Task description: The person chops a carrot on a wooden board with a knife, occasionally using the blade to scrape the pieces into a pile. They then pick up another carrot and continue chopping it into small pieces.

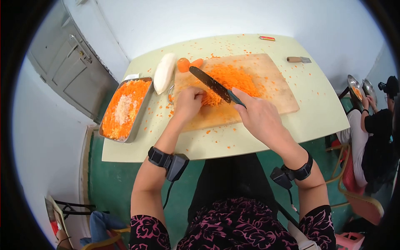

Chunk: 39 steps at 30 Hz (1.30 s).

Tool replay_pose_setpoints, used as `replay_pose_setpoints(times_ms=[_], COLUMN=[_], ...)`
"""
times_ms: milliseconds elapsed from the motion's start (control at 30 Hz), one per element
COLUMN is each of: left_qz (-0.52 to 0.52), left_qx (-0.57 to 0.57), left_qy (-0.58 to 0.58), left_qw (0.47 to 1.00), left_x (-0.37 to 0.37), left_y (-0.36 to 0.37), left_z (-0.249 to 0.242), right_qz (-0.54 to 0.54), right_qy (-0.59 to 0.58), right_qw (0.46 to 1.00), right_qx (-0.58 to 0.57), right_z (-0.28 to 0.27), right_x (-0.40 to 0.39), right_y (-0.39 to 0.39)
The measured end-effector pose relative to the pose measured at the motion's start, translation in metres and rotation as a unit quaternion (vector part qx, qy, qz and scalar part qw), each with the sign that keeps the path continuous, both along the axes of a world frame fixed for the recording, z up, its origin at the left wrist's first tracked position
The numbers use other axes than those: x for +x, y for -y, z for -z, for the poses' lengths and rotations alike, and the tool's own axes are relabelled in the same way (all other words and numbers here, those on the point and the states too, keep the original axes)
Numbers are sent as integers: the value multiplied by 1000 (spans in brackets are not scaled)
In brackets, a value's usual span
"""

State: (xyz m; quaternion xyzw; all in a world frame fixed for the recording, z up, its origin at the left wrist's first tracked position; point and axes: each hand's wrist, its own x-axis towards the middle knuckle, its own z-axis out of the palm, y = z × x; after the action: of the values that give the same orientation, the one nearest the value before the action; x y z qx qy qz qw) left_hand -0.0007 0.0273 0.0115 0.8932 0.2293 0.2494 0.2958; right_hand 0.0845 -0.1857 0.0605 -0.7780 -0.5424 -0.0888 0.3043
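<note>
My right hand [260,114] is wrapped round the dark handle of a knife [211,84], whose black blade points up and left over the cutting board [280,89]. Chopped carrot [235,79] is heaped on the wooden board, with bits stuck to the blade. At the board's left side, my left hand [189,103] has its fingers curled together against the edge of the carrot pile; what they hold, if anything, is hidden. Behind it lie carrot pieces [183,65], and a peeled white radish [165,73] rests left of the board.
A metal tray [139,116] of chopped orange and pale food stands at the table's left. A small cleaver [298,60] and a red packet [267,38] lie at the back right. Beyond the table's right side, another person [377,129] sits holding metal bowls.
</note>
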Motion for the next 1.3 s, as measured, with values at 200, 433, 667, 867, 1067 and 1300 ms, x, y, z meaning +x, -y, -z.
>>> replay_pose_setpoints(times_ms=[200,433,667,867,1067,1300], left_qz=[-15,-46,-31,-29,-41,-39], left_qx=[-152,78,124,122,111,165], left_qy=[53,-15,25,47,61,72], left_qw=[987,996,991,991,991,983], left_x=[-11,-22,-15,-15,-13,-12], left_y=[-1,23,16,20,19,19], left_z=[7,-6,7,8,13,15], right_qz=[12,6,-11,-25,-21,-27], right_qy=[12,13,46,46,41,49], right_qw=[1000,999,997,998,998,996], right_qx=[5,-32,-67,-37,-34,-67], right_z=[-2,-1,6,-3,-3,5], right_x=[-3,-15,-17,-16,-17,-16], right_y=[-3,-10,-15,-17,-18,-22])
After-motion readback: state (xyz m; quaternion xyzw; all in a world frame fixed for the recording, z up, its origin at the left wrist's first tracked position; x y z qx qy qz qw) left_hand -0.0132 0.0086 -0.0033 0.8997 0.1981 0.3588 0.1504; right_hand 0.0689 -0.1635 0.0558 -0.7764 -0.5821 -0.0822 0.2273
